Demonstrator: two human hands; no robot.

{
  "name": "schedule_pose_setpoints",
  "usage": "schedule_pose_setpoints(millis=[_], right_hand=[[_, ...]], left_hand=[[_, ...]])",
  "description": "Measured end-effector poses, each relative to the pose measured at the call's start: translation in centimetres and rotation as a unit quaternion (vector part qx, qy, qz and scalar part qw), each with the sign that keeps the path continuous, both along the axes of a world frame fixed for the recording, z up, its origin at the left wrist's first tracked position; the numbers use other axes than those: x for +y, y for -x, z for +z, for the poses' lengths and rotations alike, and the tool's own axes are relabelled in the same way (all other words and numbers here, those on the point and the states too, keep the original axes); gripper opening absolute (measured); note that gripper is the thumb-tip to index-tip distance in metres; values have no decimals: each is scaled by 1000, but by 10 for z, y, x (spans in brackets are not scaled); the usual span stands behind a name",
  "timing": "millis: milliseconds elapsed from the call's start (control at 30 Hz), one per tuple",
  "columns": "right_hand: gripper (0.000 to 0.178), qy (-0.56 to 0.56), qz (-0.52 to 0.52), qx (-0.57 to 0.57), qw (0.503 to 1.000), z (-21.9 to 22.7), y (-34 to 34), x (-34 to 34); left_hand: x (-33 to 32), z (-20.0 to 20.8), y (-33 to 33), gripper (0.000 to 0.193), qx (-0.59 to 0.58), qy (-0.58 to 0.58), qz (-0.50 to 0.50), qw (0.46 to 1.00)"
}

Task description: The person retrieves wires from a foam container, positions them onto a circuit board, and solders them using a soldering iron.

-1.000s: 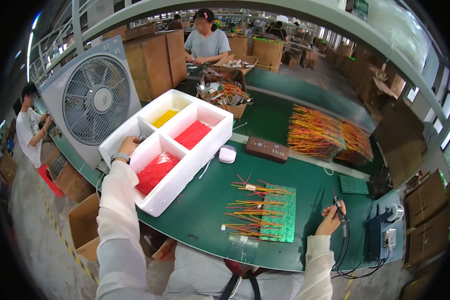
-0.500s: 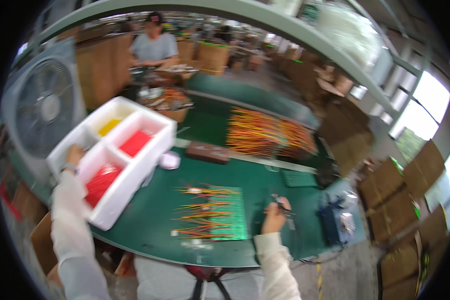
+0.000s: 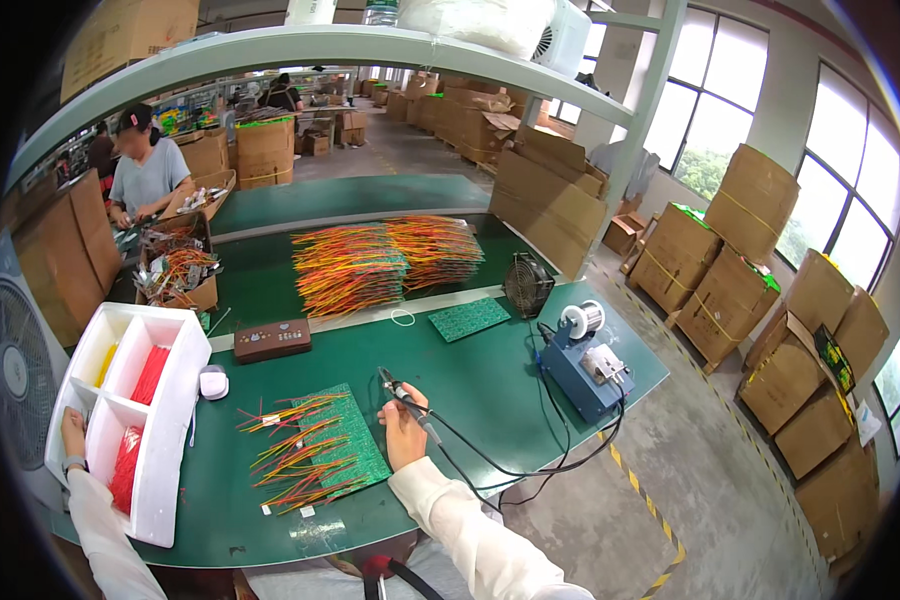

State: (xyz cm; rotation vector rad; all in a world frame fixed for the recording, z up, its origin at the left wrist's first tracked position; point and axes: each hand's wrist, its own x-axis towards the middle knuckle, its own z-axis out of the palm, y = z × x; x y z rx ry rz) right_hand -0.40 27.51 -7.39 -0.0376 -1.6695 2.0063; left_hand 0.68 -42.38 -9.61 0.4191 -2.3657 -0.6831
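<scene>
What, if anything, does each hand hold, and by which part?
The right hand holds a soldering iron by its handle; for the left hand, I cannot tell.

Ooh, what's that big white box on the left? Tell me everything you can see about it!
The white box looks like thick foam. It has no lid on, and inner walls split it into sections. Yellow wires lie in the far left section, and red wires fill the two right ones. It rests flat on the green table, its long sides running away from the person. The left hand reaches into the near left section; its fingertips are hard to see.
</scene>
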Motion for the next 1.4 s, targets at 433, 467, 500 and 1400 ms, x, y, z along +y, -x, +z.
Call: schedule_pose_setpoints(millis=[433,467,500,1400], right_hand=[[42,9,74,-41,996,3,-8,-12],[41,17,81,-48,995,5,-9,-13],[41,26,89,-54,994,6,-10,-13],[35,6,48,-26,999,-9,-12,-25]], left_hand=[[-75,-26,-11,22,-9,81,-27,996],[-72,-26,-12,20,-5,101,-5,995],[-70,-24,-14,19,-1,122,18,992],[-41,-40,7,21,4,-137,-17,990]])
